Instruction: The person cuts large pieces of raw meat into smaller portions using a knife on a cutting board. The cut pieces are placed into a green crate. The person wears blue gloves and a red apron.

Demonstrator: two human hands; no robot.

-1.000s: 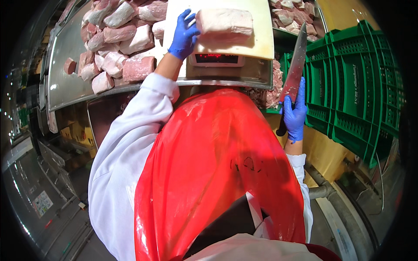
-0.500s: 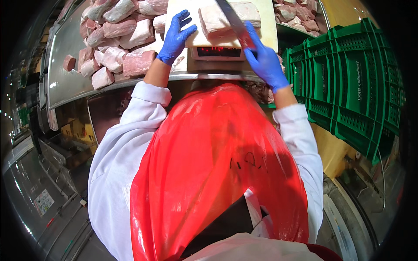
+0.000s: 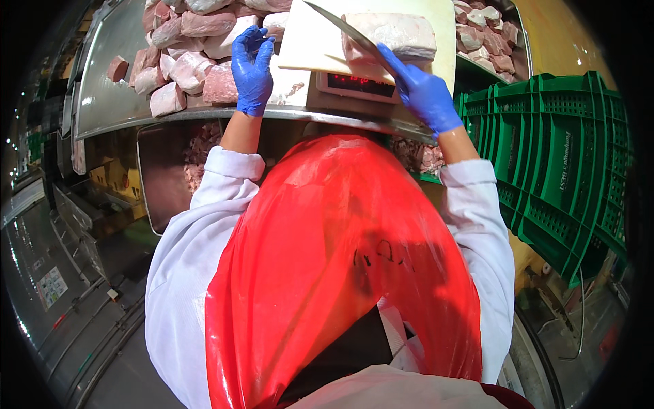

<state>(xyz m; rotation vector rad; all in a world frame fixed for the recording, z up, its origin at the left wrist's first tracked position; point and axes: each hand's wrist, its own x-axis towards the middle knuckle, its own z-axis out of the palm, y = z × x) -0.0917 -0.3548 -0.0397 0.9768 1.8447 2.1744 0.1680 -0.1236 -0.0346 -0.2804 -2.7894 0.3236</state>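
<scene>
A blue glove covers my left hand [image 3: 253, 73], which is raised near the pile of meat pieces [image 3: 194, 68], left of the white cutting board [image 3: 310, 41]. Its fingers are loosely curled and apart, with nothing visible in them. My gloved right hand [image 3: 429, 101] grips a long knife [image 3: 357, 39] by its handle, the blade slanting up and left over the board. Behind the blade lies a large pale block of meat [image 3: 400, 35] on that board. Beneath the board's near edge shows a scale [image 3: 357, 86] with a red lit display.
A steel table [image 3: 102, 88] carries the meat. At the far right, a tray holds more cut pieces [image 3: 485, 37]. Green plastic crates [image 3: 545, 150] stand to my right. Below the table edge, a steel bin [image 3: 160, 177] and another container hold small trimmings [image 3: 417, 155].
My left hand has drawn back to the left, away from the board and meat block, its fingers curling more. The knife blade now slants lower to the left. The view has shifted slightly.
</scene>
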